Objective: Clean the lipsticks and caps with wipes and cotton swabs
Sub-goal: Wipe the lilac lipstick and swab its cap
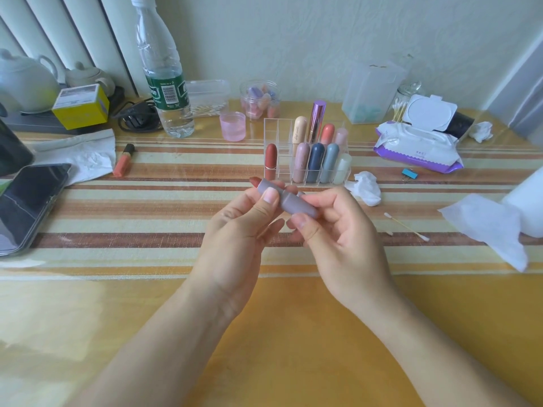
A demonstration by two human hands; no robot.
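Far out at nine o'clock a dark, glossy phone (26,207) lies flat, a crumpled white tissue (85,154) beside it, and an orange lipstick (123,161) lies on the striped woven cloth (147,218) at the tissue's right edge. Up at eleven a clear plastic water bottle (164,83) stands upright. Just right of it a flat clear box (207,89) holds wooden-stemmed swabs (205,108), then comes a pink translucent cup (232,125) and, behind it, a round clear jar (258,86) of pastel sponges (260,104). Centre now: the left hand (238,227) pinches the upper part of a matte grey-lilac lipstick tube (289,202), thumb on top, and the right hand (343,230) curls its fingers round the base. Both are clamped on it above the cloth, the reddish-brown tip poking toward ten o'clock. At twelve, just behind the hands, a clear grid rack (276,129) holds nine rounded capped sticks (316,160) upright: red, pink, navy, grey-blue and white in front; cream, shiny purple, coral and pale pink behind. At one o'clock sits a balled white wad (365,188). At two, a soft purple wipes pack (417,151) has its lid flipped open, a glass jar (407,95) of swabs behind it. At three, a thin cotton swab (407,227) lies on the cloth beside a flat white wipe (493,227).
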